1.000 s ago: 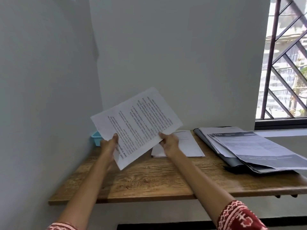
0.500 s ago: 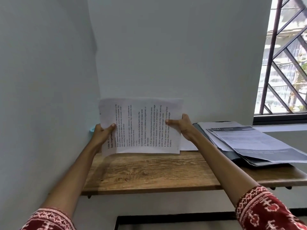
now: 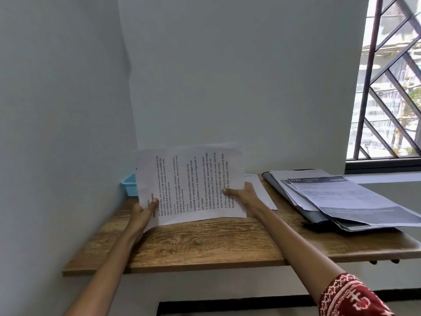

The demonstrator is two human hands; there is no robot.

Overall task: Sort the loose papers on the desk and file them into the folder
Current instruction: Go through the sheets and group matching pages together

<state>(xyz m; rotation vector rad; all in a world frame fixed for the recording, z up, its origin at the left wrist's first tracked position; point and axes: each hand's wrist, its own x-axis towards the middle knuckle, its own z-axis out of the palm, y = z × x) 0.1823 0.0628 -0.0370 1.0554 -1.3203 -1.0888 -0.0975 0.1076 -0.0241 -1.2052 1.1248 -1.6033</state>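
You are holding the printed sheet (image 3: 193,185) upright above the desk (image 3: 205,242), left hand (image 3: 142,213) and right hand (image 3: 241,195) pinching its side edges. It is light and floppy, so I think gripping both edges is keeping it flat.

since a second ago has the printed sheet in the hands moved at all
Yes. The printed sheet has turned from a slant to stand level, its lower edge nearer the desk, gripped by the left hand and right hand.

Two bare forearms, right sleeve (image 3: 350,295) red with white woven pattern, short-cut
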